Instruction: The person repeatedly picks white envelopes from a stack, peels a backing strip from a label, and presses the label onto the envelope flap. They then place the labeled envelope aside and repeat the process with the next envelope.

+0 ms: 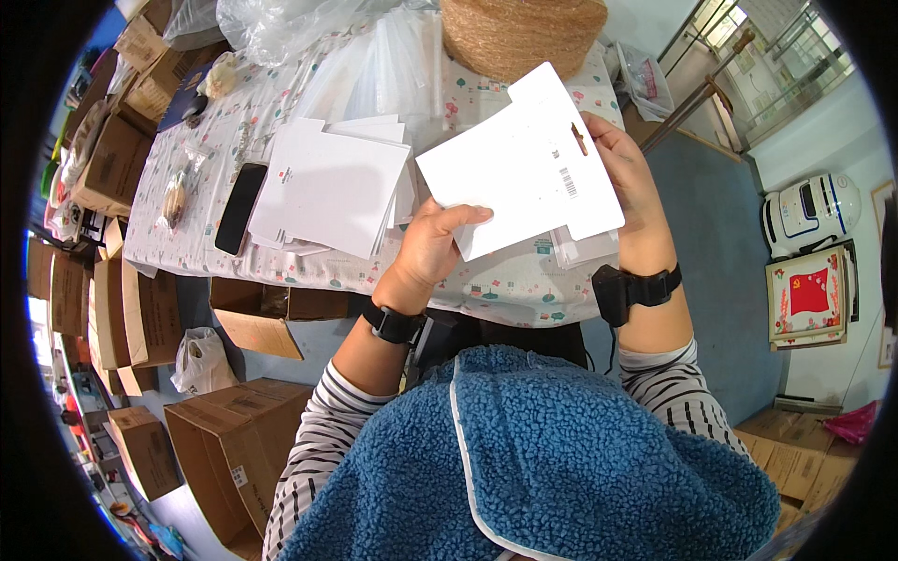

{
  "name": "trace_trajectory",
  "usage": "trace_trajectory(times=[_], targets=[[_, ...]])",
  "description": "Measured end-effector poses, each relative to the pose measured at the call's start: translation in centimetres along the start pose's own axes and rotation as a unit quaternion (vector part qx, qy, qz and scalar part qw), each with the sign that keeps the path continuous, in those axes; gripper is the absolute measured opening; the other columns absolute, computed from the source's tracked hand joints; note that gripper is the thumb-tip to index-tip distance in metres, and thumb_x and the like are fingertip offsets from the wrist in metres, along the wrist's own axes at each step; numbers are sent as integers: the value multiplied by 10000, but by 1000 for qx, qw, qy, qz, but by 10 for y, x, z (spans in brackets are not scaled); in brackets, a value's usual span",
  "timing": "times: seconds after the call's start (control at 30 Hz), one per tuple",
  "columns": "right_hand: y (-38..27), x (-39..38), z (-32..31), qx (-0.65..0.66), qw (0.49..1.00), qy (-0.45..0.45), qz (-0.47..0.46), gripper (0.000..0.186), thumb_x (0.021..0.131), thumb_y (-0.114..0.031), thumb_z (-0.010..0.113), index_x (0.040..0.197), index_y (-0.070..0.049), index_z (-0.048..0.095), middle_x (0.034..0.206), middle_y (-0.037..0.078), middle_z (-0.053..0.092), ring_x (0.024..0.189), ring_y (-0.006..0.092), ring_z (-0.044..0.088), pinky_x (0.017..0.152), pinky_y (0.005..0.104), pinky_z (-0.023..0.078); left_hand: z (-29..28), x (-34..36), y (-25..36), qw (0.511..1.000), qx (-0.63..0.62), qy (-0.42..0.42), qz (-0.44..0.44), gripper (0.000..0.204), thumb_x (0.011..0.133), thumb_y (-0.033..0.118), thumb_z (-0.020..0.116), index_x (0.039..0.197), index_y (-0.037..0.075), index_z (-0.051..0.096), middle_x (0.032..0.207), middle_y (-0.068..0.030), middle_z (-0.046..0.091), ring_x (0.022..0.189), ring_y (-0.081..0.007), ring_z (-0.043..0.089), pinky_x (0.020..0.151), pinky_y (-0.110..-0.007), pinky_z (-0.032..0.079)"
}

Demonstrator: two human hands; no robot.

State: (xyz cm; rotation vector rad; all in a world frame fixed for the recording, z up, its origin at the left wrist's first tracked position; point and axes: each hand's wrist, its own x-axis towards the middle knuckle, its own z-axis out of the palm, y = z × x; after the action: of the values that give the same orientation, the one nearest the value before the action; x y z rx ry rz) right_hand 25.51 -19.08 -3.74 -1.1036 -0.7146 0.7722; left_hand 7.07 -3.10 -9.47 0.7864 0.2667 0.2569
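Note:
Between my two hands is a white cardboard backing card (519, 168) with a hang slot and a printed barcode, held tilted above the table. My left hand (432, 245) grips its lower left corner, thumb on top. At the card's right edge, my right hand (629, 173) has its fingers closed on it; the fingertips are partly behind the card. To the left lies a loose stack of similar white cards (327, 187). More white pieces (585, 248) show under the held card's lower right part.
A patterned cloth covers the table (496, 297). Clear plastic bags (398, 70) and a large brown twine roll (522, 35) sit at the back. A black phone (240, 208) lies left of the stack. Cardboard boxes (238, 439) stand on the floor at left.

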Motion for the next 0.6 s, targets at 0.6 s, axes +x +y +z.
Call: trace_trajectory(times=[0.6], targets=[[-7,6,-2,-63,994,79,51,176,949,-179,680,989,-8,694,889,51,723,734,80,663,655,216,505,1,-1,-1,999,42,7,16,549,786,7,645,1319,-62,534,1217,-147,644,1127,-251,626,984,-345,493]])
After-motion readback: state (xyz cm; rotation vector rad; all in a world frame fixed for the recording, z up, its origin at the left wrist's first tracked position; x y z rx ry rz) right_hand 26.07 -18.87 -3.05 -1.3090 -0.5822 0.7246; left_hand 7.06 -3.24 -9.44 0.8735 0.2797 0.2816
